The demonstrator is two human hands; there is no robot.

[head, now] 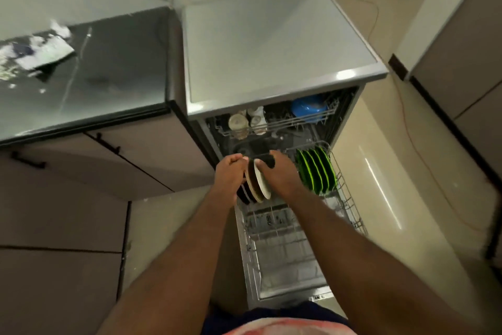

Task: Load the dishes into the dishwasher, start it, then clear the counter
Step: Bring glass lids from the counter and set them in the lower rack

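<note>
Left hand (229, 173) and right hand (281, 175) bare, forearms (173, 266) likewise along full visible length. Dark blue garment (233, 317) at near edge, centre. Pale cloth (285, 328) with pink-red blotches nearest of all, against the blue.

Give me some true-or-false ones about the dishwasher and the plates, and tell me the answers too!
1. The dishwasher is open. True.
2. The green plates lie flat in a pile. False: they stand on edge, side by side, in the lower rack.
3. A blue bowl sits in the upper rack. True.
4. Only one hand is on the cream and brown plates. False: the left hand and the right hand both grip them, one from each side.
</note>
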